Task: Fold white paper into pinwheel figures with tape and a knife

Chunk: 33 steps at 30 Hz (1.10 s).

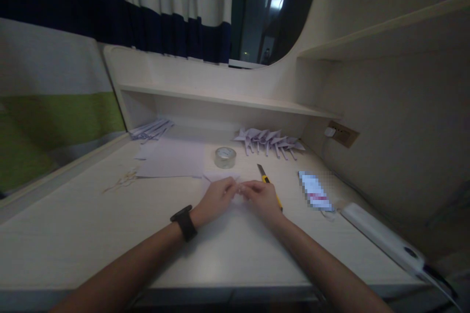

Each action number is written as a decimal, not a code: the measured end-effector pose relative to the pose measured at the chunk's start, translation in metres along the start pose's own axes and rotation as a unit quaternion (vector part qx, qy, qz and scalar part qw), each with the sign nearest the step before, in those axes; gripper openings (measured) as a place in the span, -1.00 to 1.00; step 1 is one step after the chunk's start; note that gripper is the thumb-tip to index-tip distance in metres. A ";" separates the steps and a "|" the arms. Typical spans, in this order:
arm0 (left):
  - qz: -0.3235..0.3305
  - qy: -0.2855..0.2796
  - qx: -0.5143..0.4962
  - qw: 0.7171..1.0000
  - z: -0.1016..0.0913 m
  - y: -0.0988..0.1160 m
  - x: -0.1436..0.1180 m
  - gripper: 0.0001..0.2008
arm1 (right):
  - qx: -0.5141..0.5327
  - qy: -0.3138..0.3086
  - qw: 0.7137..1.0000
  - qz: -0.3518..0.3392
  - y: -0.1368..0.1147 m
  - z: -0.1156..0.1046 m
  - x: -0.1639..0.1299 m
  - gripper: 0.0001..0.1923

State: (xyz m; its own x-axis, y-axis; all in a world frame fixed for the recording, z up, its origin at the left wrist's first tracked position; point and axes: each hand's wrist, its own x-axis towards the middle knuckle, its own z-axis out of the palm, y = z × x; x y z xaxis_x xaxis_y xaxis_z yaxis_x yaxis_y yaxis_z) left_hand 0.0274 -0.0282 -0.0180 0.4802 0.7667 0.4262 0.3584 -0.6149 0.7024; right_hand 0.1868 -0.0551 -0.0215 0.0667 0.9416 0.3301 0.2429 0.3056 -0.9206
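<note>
A roll of tape (pixel 225 156), a utility knife (pixel 267 181), folded paper cranes (pixel 270 142) and loose sheets (pixel 171 159) are seen on the desk (pixel 73 225).

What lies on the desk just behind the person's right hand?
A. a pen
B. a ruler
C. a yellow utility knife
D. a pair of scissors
C: a yellow utility knife with its blade out lies just behind the right hand, which meets the left hand on a piece of paper.

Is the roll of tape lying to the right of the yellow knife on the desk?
No, the roll of tape lies to the left of the yellow knife, beyond the two hands.
</note>
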 end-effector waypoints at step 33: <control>-0.038 0.037 -0.015 0.998 -0.003 0.004 -0.004 -0.80 | 0.024 0.007 0.999 0.036 -0.012 0.004 -0.004 -0.78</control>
State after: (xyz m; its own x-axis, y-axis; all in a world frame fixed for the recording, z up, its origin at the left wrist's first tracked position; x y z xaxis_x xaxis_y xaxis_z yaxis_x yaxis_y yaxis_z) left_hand 0.0242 -0.0331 -0.0156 0.3913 0.8236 0.4106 0.3677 -0.5490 0.7506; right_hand 0.1800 -0.0622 -0.0129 0.0964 0.9595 0.2648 0.1904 0.2434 -0.9511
